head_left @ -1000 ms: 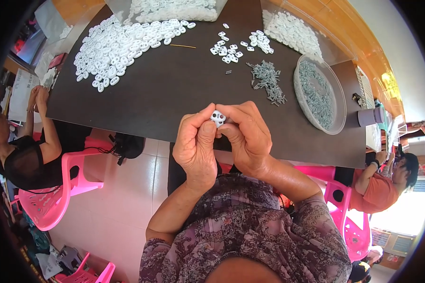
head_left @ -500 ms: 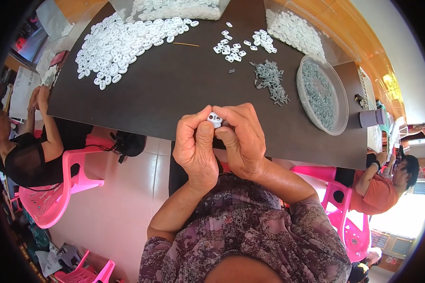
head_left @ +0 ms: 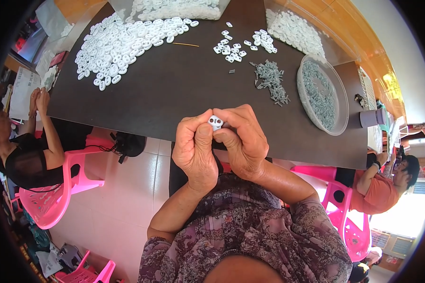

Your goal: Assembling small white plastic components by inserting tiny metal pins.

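White plastic, by the look of it, forms the small rounded piece with dark holes in its face point(head_left: 216, 121), which sits between both hands, well to the left of the clear round plastic tub of grey pins point(head_left: 308, 114), about level with its near end. Left hand point(head_left: 193, 153) and right hand point(head_left: 245, 139) each grasp it, thumb and forefinger pinching from either side; whether the other, curled fingers hold anything, I cannot tell. The piece is probably light, stiff and hard to break, but its smooth, curved surface could slip or twist under sweaty skin. Opposite side edges seem the best hold, with fingertips clear of the holes. Loose grey pins point(head_left: 270, 81) lie just left of the tub.
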The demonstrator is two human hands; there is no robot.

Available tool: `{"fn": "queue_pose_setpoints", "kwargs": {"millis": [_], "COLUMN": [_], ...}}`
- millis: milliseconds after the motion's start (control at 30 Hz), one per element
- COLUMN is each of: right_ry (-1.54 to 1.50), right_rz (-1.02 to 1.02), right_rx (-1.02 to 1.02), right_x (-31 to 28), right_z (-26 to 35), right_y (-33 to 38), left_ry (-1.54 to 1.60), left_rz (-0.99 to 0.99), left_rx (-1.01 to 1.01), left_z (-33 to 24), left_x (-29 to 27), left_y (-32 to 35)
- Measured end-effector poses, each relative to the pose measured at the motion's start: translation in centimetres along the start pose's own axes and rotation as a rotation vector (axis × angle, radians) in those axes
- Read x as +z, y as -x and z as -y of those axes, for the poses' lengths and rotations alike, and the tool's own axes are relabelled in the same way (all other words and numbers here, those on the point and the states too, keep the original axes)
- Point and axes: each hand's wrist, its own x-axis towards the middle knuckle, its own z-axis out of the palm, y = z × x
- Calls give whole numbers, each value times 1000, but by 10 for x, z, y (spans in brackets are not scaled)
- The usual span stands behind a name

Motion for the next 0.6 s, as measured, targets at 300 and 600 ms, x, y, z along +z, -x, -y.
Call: {"fn": "queue_pose_setpoints", "kwargs": {"millis": [300, 600], "right_ry": [-8, 61], "right_rz": [-44, -83], "right_rx": [-2, -106], "right_x": [2, 5], "right_z": [0, -2], "right_y": [-1, -3], "left_ry": [-3, -12], "left_rz": [14, -13], "left_rx": [-1, 45], "left_z": [3, 4], "left_x": [0, 6], "left_y": [1, 0]}}
